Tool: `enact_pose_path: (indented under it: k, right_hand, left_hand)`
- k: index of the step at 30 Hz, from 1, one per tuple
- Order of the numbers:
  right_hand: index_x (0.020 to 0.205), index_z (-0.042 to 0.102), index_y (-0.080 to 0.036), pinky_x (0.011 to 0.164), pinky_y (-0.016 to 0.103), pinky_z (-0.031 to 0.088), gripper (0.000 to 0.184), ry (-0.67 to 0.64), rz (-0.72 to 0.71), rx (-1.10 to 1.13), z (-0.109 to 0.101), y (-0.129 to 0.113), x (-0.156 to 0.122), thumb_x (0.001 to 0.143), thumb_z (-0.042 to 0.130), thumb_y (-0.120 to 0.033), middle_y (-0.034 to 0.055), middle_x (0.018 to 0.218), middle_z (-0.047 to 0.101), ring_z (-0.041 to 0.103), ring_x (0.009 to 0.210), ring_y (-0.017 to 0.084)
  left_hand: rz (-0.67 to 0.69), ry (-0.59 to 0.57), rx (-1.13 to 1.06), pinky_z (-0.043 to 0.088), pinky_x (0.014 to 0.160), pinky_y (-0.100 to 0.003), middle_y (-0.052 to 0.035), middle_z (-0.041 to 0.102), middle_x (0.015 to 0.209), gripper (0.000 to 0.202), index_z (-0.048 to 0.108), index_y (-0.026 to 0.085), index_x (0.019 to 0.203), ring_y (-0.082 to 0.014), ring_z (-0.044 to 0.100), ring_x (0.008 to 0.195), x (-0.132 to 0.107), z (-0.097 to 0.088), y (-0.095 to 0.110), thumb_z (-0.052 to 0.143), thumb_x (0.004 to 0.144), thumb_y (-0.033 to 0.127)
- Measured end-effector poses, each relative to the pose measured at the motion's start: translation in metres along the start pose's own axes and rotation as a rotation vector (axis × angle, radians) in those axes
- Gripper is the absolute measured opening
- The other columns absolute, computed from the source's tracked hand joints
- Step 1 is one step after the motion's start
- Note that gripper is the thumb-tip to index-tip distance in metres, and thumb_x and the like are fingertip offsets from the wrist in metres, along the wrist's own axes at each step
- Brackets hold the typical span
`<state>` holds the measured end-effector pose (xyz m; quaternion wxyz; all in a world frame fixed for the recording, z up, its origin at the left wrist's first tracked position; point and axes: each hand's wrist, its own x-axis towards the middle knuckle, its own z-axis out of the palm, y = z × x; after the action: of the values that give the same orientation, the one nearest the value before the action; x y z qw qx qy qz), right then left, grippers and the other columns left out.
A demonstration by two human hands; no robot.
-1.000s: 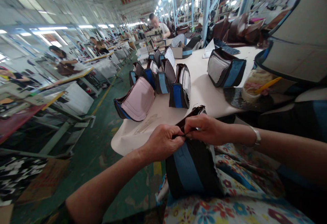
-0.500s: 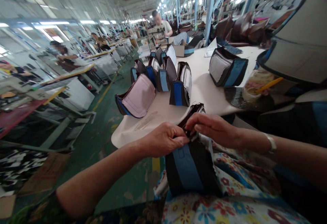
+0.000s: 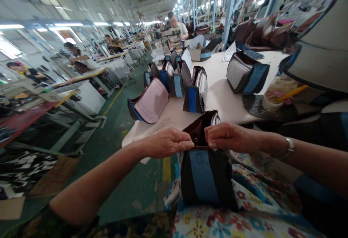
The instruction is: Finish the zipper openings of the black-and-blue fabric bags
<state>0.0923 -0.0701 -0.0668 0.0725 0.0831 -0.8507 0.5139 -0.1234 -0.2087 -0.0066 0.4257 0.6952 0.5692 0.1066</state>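
Note:
A black bag piece [image 3: 204,180] with a blue centre strip stands upright on my lap, its mouth spread and brown lining showing inside. My left hand [image 3: 171,142] pinches the rim at the left corner of the near end. At the right corner, my right hand [image 3: 230,136] grips the same rim between thumb and fingers. Under the bag lies floral cloth [image 3: 217,223]. Just beyond it on the table are a bag piece with a pink panel [image 3: 153,100] and one with a bright blue strip [image 3: 192,99].
Several similar bag pieces stand farther back on the pale table [image 3: 217,82]. At the right, a tub [image 3: 272,100] with a yellow-handled tool sits on a dark slab. Large curved panels [image 3: 318,57] rise beside it. Co-workers sit at machines beyond the green floor.
My hands have moved apart, stretching the bag's rim between them; before, they were close together over it. The bag's mouth now shows wider. The view has shifted slightly.

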Motion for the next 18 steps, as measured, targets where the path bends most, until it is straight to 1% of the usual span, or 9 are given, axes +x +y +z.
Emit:
enact_pose_path:
  k: [1, 3, 7, 11, 13, 15, 17, 18]
  right_hand:
    - [0.075, 0.052, -0.013, 0.062, 0.022, 0.037, 0.037, -0.007, 0.006, -0.005, -0.001, -0.001, -0.001, 0.1, 0.047, -0.039, 0.0009, 0.077, 0.049, 0.044, 0.067, 0.009]
    - [0.073, 0.051, -0.013, 0.061, 0.022, 0.036, 0.037, -0.006, 0.023, -0.041, -0.001, -0.003, -0.002, 0.1, 0.047, -0.038, 0.0007, 0.077, 0.048, 0.043, 0.066, 0.009]
    - [0.071, 0.047, -0.014, 0.06, 0.022, 0.034, 0.038, 0.025, 0.082, -0.099, 0.0, -0.008, 0.0, 0.099, 0.049, -0.039, -0.0012, 0.074, 0.045, 0.039, 0.065, 0.008]
    - [0.076, 0.047, -0.015, 0.053, 0.02, 0.03, 0.036, -0.055, 0.182, -0.033, 0.004, -0.018, 0.008, 0.1, 0.044, -0.042, -0.0038, 0.07, 0.039, 0.035, 0.061, 0.008]
    - [0.072, 0.044, -0.015, 0.051, 0.02, 0.026, 0.037, -0.049, 0.135, -0.086, 0.01, -0.022, 0.013, 0.1, 0.044, -0.039, -0.0056, 0.064, 0.034, 0.03, 0.056, 0.007]
    - [0.065, 0.039, -0.016, 0.051, 0.022, 0.023, 0.04, 0.023, 0.048, -0.192, 0.015, -0.024, 0.017, 0.1, 0.046, -0.035, -0.0066, 0.06, 0.03, 0.025, 0.054, 0.006]
    - [0.065, 0.04, -0.015, 0.052, 0.022, 0.023, 0.041, 0.065, 0.01, -0.233, 0.015, -0.02, 0.017, 0.1, 0.046, -0.036, -0.0067, 0.059, 0.03, 0.025, 0.053, 0.006]
    - [0.067, 0.044, -0.015, 0.052, 0.022, 0.024, 0.041, 0.051, 0.017, -0.216, 0.011, -0.015, 0.016, 0.101, 0.044, -0.038, -0.0062, 0.06, 0.034, 0.028, 0.054, 0.006]
  left_hand:
    - [0.0, -0.029, 0.02, 0.032, 0.059, -0.021, 0.0039, 0.047, 0.069, 0.035, 0.062, 0.015, 0.079, -0.0101, 0.042, 0.064, -0.001, -0.001, 0.0, 0.048, 0.094, 0.043]
    - [0.031, -0.052, 0.04, 0.032, 0.06, -0.02, 0.0041, 0.047, 0.069, 0.031, 0.061, 0.015, 0.077, -0.0098, 0.043, 0.064, -0.002, -0.001, 0.001, 0.05, 0.093, 0.039]
    - [0.115, -0.003, 0.035, 0.035, 0.063, -0.021, 0.0028, 0.05, 0.071, 0.027, 0.06, 0.015, 0.076, -0.0107, 0.046, 0.067, -0.001, 0.004, 0.002, 0.052, 0.093, 0.034]
    - [0.194, 0.046, 0.056, 0.037, 0.066, -0.022, 0.0014, 0.051, 0.071, 0.027, 0.059, 0.015, 0.075, -0.0118, 0.048, 0.068, 0.0, 0.007, 0.001, 0.051, 0.094, 0.033]
    - [0.242, 0.066, 0.144, 0.038, 0.069, -0.024, 0.0005, 0.052, 0.072, 0.03, 0.058, 0.016, 0.074, -0.0127, 0.049, 0.071, 0.0, 0.007, 0.0, 0.048, 0.096, 0.034]
    - [0.267, 0.089, 0.257, 0.037, 0.071, -0.025, -0.0002, 0.053, 0.072, 0.034, 0.056, 0.016, 0.072, -0.0136, 0.05, 0.072, -0.001, 0.008, 0.0, 0.046, 0.098, 0.036]
    - [0.269, 0.109, 0.332, 0.037, 0.072, -0.026, -0.0006, 0.054, 0.073, 0.035, 0.055, 0.016, 0.072, -0.014, 0.051, 0.073, -0.003, 0.008, 0.002, 0.044, 0.099, 0.036]
    - [0.271, 0.109, 0.343, 0.038, 0.073, -0.026, -0.0009, 0.055, 0.074, 0.034, 0.055, 0.016, 0.074, -0.014, 0.052, 0.074, -0.004, 0.007, 0.003, 0.043, 0.099, 0.036]
